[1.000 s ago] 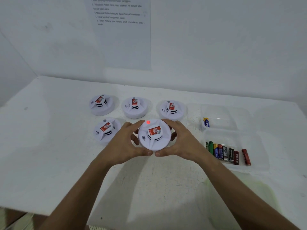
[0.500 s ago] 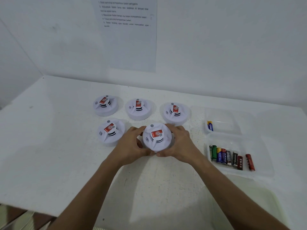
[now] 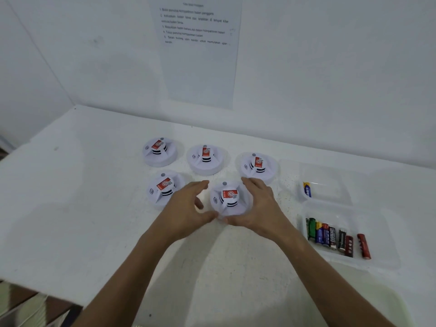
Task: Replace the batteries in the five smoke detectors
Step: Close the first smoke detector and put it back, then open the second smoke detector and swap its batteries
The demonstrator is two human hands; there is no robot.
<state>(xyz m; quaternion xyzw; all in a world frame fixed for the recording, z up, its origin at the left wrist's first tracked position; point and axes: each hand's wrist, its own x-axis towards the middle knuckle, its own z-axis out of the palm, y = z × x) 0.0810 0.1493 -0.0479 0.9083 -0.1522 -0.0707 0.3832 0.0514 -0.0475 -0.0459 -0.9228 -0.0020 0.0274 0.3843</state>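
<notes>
Five white round smoke detectors with red labels stand on the white table [image 3: 70, 197]: three in a back row [image 3: 160, 152], [image 3: 206, 159], [image 3: 258, 165], and two in front. The front left detector [image 3: 165, 188] stands alone. The front right detector [image 3: 230, 199] sits on the table between my hands. My left hand [image 3: 186, 208] has its fingers spread and lifted off the detector, with only the thumb near its front rim. My right hand [image 3: 259, 206] lies along its right side with fairly straight fingers, the thumb touching the front rim.
At the right, a clear tray [image 3: 330, 171] holds one blue battery [image 3: 307, 189]. In front of it a larger clear tray [image 3: 379, 234] holds several mixed batteries [image 3: 330, 237]. A printed sheet [image 3: 198, 55] hangs on the wall behind. The table's front edge runs at lower left.
Both hands held the front right detector, whose red light was on a second ago. It now rests on the table, light off, and my left hand's fingers have opened away from it.
</notes>
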